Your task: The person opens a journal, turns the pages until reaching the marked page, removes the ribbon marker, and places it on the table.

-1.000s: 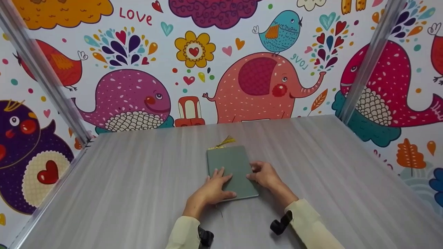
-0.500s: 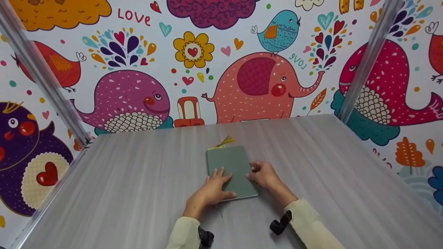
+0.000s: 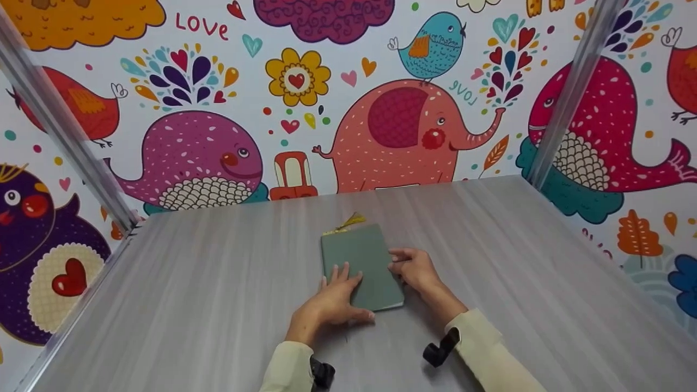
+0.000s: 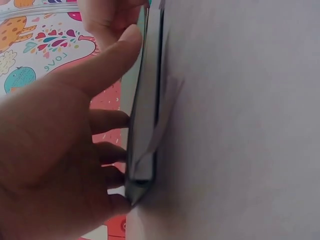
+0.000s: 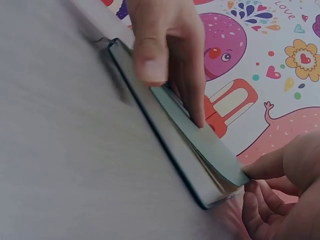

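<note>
A green hardcover notebook (image 3: 362, 253) lies closed-looking on the table, a yellow tassel (image 3: 353, 220) poking out past its far edge. My left hand (image 3: 333, 302) rests on the left part of the cover with fingers spread, its thumb near the bottom edge. At the right edge, my right hand (image 3: 416, 269) pinches the cover. In the right wrist view, that hand (image 5: 282, 187) holds a corner of the green cover (image 5: 200, 137), which bows slightly up from the pages. A thin ribbon (image 4: 161, 122) hangs from the page block in the left wrist view.
The grey wood-grain table (image 3: 218, 283) stretches around the notebook. Behind it stands a wall (image 3: 228, 81) printed with cartoon animals. Metal posts (image 3: 65, 120) rise at the table's back corners. Black camera mounts (image 3: 435, 354) sit on both wrists.
My right fingers have shifted slightly along the notebook's right edge. The left thumb has slid off the cover toward the bottom edge. The head view has shifted a little.
</note>
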`<state>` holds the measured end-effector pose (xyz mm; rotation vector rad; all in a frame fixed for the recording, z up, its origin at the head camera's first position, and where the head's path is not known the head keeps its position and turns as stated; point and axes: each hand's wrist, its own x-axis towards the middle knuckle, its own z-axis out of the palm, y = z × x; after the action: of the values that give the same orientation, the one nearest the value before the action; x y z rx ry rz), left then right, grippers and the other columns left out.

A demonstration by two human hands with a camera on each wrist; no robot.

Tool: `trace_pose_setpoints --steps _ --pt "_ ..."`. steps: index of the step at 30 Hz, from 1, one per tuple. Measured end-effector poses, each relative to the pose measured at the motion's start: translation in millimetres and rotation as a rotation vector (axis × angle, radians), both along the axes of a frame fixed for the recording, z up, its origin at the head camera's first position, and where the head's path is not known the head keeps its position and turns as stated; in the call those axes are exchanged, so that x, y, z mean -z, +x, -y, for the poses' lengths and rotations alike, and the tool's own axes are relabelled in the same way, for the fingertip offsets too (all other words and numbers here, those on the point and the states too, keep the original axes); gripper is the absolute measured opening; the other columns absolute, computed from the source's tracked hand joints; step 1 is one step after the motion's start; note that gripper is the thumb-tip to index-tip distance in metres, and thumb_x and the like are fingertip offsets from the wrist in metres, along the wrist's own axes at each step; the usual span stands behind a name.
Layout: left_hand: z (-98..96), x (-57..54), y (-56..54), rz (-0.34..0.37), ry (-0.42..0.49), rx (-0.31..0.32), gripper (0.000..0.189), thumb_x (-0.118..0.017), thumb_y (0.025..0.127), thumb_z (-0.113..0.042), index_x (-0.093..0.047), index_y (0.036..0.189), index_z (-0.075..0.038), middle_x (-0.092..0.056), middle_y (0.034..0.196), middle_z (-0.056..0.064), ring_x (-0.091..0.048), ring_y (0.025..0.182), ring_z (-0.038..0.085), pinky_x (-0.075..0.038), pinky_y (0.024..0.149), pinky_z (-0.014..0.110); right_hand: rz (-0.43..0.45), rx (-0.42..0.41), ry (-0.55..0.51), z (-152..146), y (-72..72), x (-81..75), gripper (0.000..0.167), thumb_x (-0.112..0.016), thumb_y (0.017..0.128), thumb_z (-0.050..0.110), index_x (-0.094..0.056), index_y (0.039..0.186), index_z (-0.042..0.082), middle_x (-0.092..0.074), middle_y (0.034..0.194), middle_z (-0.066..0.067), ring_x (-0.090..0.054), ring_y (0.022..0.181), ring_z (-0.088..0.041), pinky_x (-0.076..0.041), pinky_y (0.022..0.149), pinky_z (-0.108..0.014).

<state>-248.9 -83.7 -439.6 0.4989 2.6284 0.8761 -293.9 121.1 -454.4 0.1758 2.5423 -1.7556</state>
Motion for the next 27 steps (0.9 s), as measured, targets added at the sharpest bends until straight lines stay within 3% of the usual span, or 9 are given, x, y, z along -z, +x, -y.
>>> trace_pose_setpoints --steps 5,9,16,21,27 --pt "-1.9 0.4 0.6 -0.009 -0.019 -0.004 0.098 -0.083 0.081 -0.040 -0.030 0.157 -0.006 -0.006 0.168 0.023 0.002 0.156 0.043 -0.002 0.125 0.062 0.048 0.035 -0.075 0 -0.6 -4.7 0.034 -0.066 0.091 0.004 -0.067 0.124 0.003 -0.067 0.100 -0.006 -0.054 0.067 -0.013 -0.043 0.055 -0.025" --pt "-4.0 0.3 2.8 -0.016 -0.023 -0.029 0.098 -0.081 0.083 -0.040 -0.028 0.158 -0.008 -0.005 0.168 0.023 0.002 0.156 0.043 -0.003 0.124 0.063 0.062 0.018 -0.132 -1 -0.9 -9.4 0.033 -0.067 0.091 0.006 -0.068 0.124 0.001 -0.069 0.098 -0.005 -0.056 0.073 -0.012 -0.048 0.063 -0.025" --pt "-9.9 -1.9 5.8 -0.046 0.011 -0.047 0.095 -0.077 0.086 -0.041 -0.025 0.160 -0.011 -0.004 0.166 0.027 0.001 0.154 0.048 -0.008 0.120 0.070 0.061 -0.003 -0.144 -6 1.4 -14.6 0.030 -0.068 0.094 0.014 -0.071 0.121 0.004 -0.073 0.104 -0.006 -0.062 0.084 -0.013 -0.053 0.077 -0.030" --pt "-6.7 -7.1 6.2 -0.020 0.040 -0.060 0.090 -0.075 0.089 -0.036 -0.024 0.161 -0.016 -0.009 0.167 0.025 -0.005 0.154 0.048 -0.013 0.120 0.069 0.066 -0.037 -0.173 -8 3.6 -16.5 0.030 -0.064 0.097 0.017 -0.070 0.123 0.004 -0.072 0.108 -0.006 -0.063 0.088 -0.015 -0.054 0.085 -0.035" --pt "-2.7 -17.5 4.6 -0.049 0.078 -0.042 0.087 -0.072 0.092 -0.027 -0.021 0.161 -0.015 -0.017 0.166 0.025 -0.017 0.153 0.048 -0.024 0.120 0.063 0.037 -0.069 -0.206 -8 0.9 -20.9 0.030 -0.064 0.097 0.021 -0.071 0.121 0.004 -0.072 0.103 -0.005 -0.063 0.079 -0.013 -0.053 0.072 -0.027"
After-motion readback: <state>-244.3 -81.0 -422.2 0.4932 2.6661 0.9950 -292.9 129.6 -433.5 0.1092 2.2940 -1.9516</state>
